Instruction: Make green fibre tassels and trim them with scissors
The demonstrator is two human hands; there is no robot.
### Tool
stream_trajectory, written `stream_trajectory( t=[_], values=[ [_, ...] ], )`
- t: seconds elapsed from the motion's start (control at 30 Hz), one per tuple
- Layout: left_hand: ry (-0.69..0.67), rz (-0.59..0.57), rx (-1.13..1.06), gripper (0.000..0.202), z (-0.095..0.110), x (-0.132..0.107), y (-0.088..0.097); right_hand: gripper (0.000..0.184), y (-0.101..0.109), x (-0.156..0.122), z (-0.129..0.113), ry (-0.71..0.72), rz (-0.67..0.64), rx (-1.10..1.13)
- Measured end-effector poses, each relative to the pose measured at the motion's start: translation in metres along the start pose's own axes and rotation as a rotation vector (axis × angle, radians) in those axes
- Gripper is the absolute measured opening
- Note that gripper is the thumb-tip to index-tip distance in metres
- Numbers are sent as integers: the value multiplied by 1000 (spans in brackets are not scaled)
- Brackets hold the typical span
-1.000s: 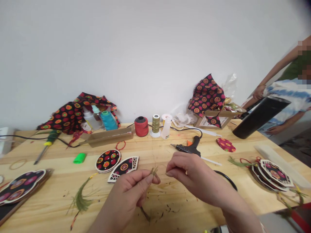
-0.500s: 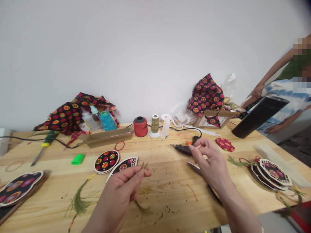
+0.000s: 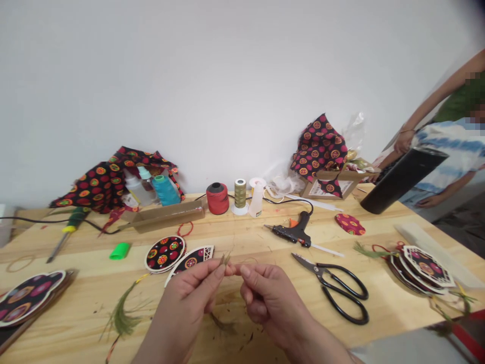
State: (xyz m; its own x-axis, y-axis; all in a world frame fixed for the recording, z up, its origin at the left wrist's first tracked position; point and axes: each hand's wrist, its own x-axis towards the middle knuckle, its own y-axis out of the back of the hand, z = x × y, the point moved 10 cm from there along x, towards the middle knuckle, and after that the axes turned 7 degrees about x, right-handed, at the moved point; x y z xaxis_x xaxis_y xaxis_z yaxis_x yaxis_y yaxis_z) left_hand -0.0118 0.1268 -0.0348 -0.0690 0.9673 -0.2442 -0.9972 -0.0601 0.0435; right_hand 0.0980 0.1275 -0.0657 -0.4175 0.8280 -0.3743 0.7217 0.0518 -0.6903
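My left hand (image 3: 193, 296) is closed in a pinch on a small tassel of olive-green thread (image 3: 224, 259). Its cut ends poke up past the thumb, and its loose strands hang below over the tabletop. Beside it, my right hand (image 3: 267, 293) pinches thumb against forefinger close to the left fingertips; anything between them is too small to make out. Black-handled scissors (image 3: 333, 285) lie to the right of that hand. Just behind the left hand rest a fan-shaped ornament (image 3: 191, 262) and a round fabric ornament (image 3: 165, 254).
A glue gun (image 3: 293, 231) lies behind the scissors. Thread spools, red (image 3: 217, 198) and olive (image 3: 240, 194), stand near the wall. Stacked ornaments (image 3: 424, 268) lie at right, a green tassel (image 3: 124, 313) at left. A black roll (image 3: 403, 179) leans near another person's arm (image 3: 439, 103).
My right hand has come down and left, from over the glue gun and scissors to beside my left hand. The left hand keeps its pinch on the tassel.
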Motion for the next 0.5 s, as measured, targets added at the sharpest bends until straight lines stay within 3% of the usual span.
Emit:
stream_trajectory(
  t=[0.27, 0.4, 0.5],
  values=[
    [20, 14, 59, 26, -1, -2, -7, 30, 4, 7, -16, 89, 49, 232],
    [24, 29, 87, 25, 0, -2, -7, 31, 8, 6, -26, 183, 72, 171],
    [9, 31, 142, 20, 4, -1, -4, 26, 19, 1, -44, 354, 131, 40]
  ],
)
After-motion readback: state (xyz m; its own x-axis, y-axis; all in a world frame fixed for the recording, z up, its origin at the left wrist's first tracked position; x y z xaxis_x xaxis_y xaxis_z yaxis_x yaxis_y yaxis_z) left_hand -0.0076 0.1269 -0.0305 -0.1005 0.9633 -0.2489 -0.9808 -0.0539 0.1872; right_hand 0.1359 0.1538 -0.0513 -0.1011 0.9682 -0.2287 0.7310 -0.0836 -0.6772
